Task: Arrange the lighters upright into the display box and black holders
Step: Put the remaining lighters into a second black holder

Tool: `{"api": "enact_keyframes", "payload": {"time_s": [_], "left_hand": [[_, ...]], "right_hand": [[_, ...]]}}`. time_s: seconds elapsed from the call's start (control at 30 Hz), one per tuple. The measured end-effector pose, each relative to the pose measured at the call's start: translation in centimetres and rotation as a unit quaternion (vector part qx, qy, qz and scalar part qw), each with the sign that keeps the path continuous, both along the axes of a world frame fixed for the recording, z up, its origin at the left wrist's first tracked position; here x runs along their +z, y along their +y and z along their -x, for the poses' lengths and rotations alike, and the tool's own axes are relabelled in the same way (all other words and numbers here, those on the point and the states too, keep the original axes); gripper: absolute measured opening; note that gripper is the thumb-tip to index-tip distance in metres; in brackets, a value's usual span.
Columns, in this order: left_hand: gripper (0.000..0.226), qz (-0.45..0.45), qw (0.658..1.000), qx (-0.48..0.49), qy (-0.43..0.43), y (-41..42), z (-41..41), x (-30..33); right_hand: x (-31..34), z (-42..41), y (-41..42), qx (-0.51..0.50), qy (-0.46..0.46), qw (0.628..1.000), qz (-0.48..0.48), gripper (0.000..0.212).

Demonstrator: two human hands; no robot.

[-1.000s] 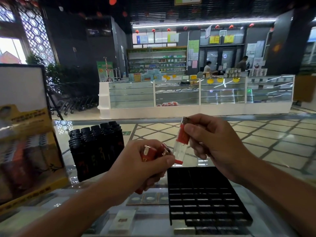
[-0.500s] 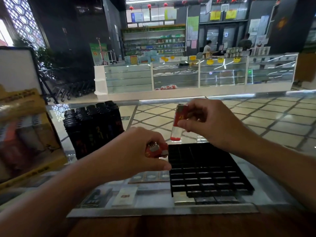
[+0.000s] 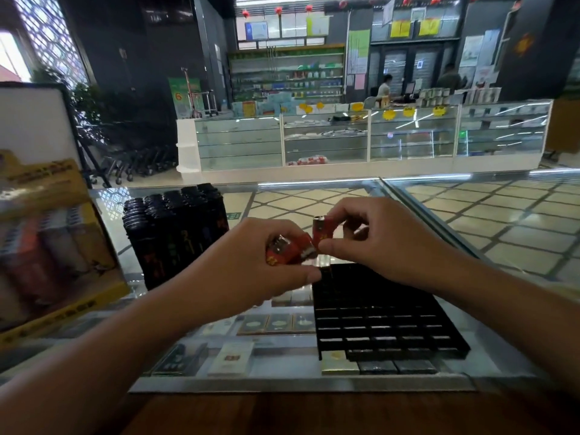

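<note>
One red lighter is pinched upright betw. thumb and fingers of the right hand, metal cap up, long axis near vertical w/ a slight tilt. Its lower end is hidden behind the thumb and the left hand's bundle, so how far it sits above the slots can't be told.

The black holder, a flat grid tray of small slots, lies on the glass surface directly below and slightly toward the person from that lighter. So the key relation: the lighter is over the tray's far left corner, already stood the way a slot would take it. A mostly straight-down move looks to be what's needed, w/ the base lined up to one cell. All slots in view appear unfilled, so the task is judged early for this tray.

The left hand is curled round a bunch of red lighters, caps pointing up and right, held just left of the tray's far edge and touching or nearly touching the right thumb. It serves as the supply; the right hand is nearer the slots and is the one placed to insert.

A block of black lighters stands upright further left. The yellow display box sits at the far left, well apart from both hands, blurred.
</note>
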State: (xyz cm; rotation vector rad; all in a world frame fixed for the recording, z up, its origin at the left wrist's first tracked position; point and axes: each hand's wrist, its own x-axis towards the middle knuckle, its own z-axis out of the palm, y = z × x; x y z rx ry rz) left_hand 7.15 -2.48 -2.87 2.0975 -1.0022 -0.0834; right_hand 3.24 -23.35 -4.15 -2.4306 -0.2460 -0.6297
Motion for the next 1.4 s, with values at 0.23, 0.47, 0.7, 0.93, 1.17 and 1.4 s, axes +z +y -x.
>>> {"api": "enact_keyframes", "payload": {"time_s": [0.23, 0.47, 0.7, 0.93, 1.17, 1.4], "left_hand": [[0.035, 0.144, 0.986, -0.011, 0.079, 0.0, 0.9, 0.4], [0.034, 0.152, 0.983, -0.057, 0.086, -0.3, 1.6, 0.3], [0.023, 0.165, 0.980, -0.028, 0.108, -0.3, 1.3, 0.4], [0.009, 0.165, 0.977, -0.037, 0.126, -0.3, 1.0, 0.1], [0.019, 0.165, 0.955, -0.107, 0.220, -0.2, 0.9, 0.1], [0.022, 0.139, 0.983, -0.033, 0.119, -0.4, 1.0, 0.0]], "right_hand": [[1.5, 2.1, 2.0, 0.043, -0.139, 0.980, -0.135, 0.007], [0.9, 2.3, 3.1, 0.085, -0.049, 0.990, -0.106, 0.003], [1.7, 2.2, 2.3, 0.048, -0.090, 0.961, -0.257, 0.011], [2.2, 2.6, 2.7, 0.119, -0.018, 0.937, -0.328, 0.016], [2.2, 2.4, 2.3, 0.203, 0.071, 0.907, -0.363, 0.020], [2.3, 2.7, 2.5, 0.133, 0.016, 0.926, -0.353, 0.016]]}}
